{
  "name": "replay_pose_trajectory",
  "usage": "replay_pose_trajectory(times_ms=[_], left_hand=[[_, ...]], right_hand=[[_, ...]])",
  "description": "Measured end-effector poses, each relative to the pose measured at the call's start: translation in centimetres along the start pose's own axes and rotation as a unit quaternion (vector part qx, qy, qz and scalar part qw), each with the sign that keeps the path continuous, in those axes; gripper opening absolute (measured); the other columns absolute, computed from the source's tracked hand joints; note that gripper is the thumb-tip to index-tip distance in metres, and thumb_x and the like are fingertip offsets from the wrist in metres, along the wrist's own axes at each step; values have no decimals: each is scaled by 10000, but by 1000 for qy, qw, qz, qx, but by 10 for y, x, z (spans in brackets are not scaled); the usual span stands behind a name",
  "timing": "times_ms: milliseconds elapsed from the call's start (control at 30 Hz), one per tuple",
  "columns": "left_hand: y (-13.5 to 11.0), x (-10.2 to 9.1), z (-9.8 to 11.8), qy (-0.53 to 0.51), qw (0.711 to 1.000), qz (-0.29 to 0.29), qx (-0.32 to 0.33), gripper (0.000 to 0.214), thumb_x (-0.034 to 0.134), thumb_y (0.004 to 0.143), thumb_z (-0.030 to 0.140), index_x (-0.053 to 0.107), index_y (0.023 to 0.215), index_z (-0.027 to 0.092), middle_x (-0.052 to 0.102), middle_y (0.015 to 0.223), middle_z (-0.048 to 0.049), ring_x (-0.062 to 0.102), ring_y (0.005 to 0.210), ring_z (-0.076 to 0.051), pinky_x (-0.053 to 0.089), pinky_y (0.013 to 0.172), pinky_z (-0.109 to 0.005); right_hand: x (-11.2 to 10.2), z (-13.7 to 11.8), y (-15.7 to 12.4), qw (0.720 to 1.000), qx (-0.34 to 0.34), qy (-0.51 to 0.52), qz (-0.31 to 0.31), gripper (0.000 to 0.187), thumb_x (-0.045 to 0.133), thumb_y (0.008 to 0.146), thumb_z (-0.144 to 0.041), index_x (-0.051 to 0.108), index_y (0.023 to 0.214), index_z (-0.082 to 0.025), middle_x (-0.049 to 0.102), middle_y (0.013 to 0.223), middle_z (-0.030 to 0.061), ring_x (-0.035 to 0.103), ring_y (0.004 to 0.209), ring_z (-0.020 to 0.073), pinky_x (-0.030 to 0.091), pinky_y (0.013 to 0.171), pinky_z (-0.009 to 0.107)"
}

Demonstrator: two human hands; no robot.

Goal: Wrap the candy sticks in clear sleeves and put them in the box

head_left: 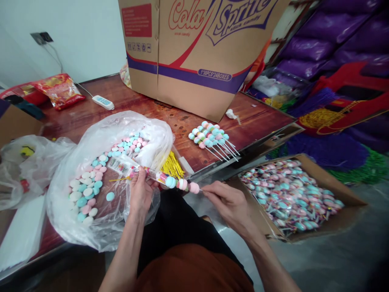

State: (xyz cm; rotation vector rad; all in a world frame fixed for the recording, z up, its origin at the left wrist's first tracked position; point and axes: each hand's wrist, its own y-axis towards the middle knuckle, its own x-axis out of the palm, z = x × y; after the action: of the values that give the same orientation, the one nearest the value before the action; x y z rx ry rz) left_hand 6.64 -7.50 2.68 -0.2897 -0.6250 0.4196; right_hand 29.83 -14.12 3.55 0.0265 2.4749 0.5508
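My left hand (140, 191) is closed around a clear printed wrapper sleeve (142, 172) at the table's near edge. My right hand (226, 200) pinches the stick end of a candy skewer (182, 184) carrying blue, white and pink round candies, and the skewer's tip points into the sleeve. Just left of my hands lies a big clear plastic bag (100, 219), open and full of loose pink, blue and white candies (91, 186). A bundle of yellow twist ties (172, 165) sits right behind the sleeve.
Several finished skewers (211, 138) lie on the wooden table (182, 117). A cardboard box (343, 194) of wrapped skewers stands on the floor at right. A large Cola/Sprite carton (194, 52) fills the back. A remote (103, 102), snack bags (59, 90) and another plastic bag (21, 170) sit left.
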Motion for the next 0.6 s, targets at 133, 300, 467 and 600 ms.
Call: replay_pose_trajectory(times_ms=[133, 300, 467, 600], left_hand=[[-1, 0, 1, -6, 1000, 27, 12, 406, 905, 586, 382, 624, 782, 164, 698, 719, 9, 645, 552, -123, 470, 496, -224], [-2, 2, -1, -10, 999, 41, 24, 423, 896, 607, 418, 624, 790, 151, 690, 705, 7, 640, 549, -123, 468, 488, -225], [-4, 2, -4, -11, 999, -5, 42, 345, 877, 661, 402, 653, 780, 168, 704, 720, 5, 659, 598, -122, 512, 563, -233], [-4, 3, -5, -22, 997, -33, 67, 297, 871, 675, 389, 672, 761, 186, 710, 733, 4, 687, 684, -132, 524, 627, -221]], right_hand=[[1, -2, -1, 999, -2, -49, 10, 156, 590, 954, -206, 738, 912, -233, 664, 715, -1, 618, 646, 147, 452, 603, 257], [1, -5, 0, 999, -1, -34, 4, 171, 575, 968, -238, 731, 898, -238, 667, 712, 0, 624, 637, 148, 463, 598, 257], [1, -5, 2, 1000, 2, 18, -10, 191, 566, 974, -234, 736, 889, -225, 682, 737, 15, 638, 660, 149, 482, 607, 254], [3, -4, 3, 997, 17, 66, -33, 195, 567, 969, -214, 733, 867, -211, 697, 753, 19, 643, 662, 149, 481, 602, 253]])
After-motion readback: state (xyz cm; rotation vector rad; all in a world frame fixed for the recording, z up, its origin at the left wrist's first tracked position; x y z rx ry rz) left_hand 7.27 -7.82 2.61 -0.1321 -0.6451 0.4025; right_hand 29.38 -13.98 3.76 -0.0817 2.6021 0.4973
